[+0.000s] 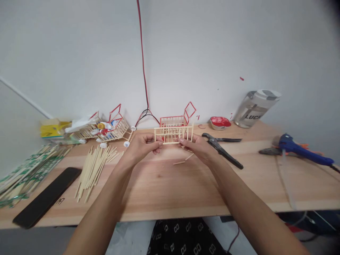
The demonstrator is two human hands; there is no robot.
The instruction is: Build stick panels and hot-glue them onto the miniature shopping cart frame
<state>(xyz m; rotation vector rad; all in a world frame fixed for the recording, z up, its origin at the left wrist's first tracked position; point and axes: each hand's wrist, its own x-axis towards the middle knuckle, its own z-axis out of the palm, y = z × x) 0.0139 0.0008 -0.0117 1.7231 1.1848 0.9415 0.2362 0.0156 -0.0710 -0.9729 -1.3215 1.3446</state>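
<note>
A small pale fence-like frame of thin wooden sticks is held up between both hands over the wooden table. My left hand pinches its lower left end. My right hand pinches its lower right end. Right behind it stands a similar stick structure painted red. Two loose short sticks lie on the table just below my right hand.
A pile of long sticks, a black phone and wrapped chopstick packets lie at left. Another stick model stands at back left. Black pliers, a red-filled bowl, a tilted jar and a blue glue gun are at right.
</note>
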